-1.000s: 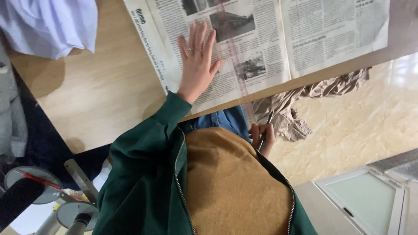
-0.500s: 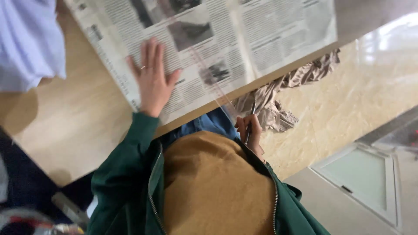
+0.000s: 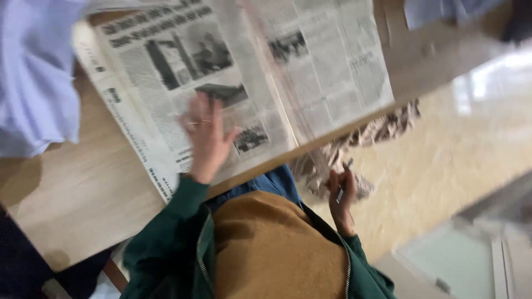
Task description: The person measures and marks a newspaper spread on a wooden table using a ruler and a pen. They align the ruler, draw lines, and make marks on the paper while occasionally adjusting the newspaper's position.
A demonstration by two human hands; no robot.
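My left hand (image 3: 206, 138) lies flat, fingers spread, on an open newspaper (image 3: 310, 61) spread over a light wooden table (image 3: 83, 182). A ring shows on one finger. My right hand (image 3: 341, 194) is below the table's near edge, close to my body, with its fingers closed around a small thin dark object (image 3: 339, 195) that is too blurred to name. A thin reddish strip (image 3: 288, 94) runs across the newspaper down toward that hand. I wear a green jacket over an ochre top.
Crumpled brownish paper (image 3: 382, 130) lies on the tan floor (image 3: 471, 144) just past the table edge. A pale blue cloth (image 3: 33, 83) covers the table's left end. A pale framed panel (image 3: 443, 260) sits on the floor at lower right.
My view has swung, so the table and newspaper sit differently in frame. My left hand stays pressed on the newspaper, and my right hand stays closed below the table edge.
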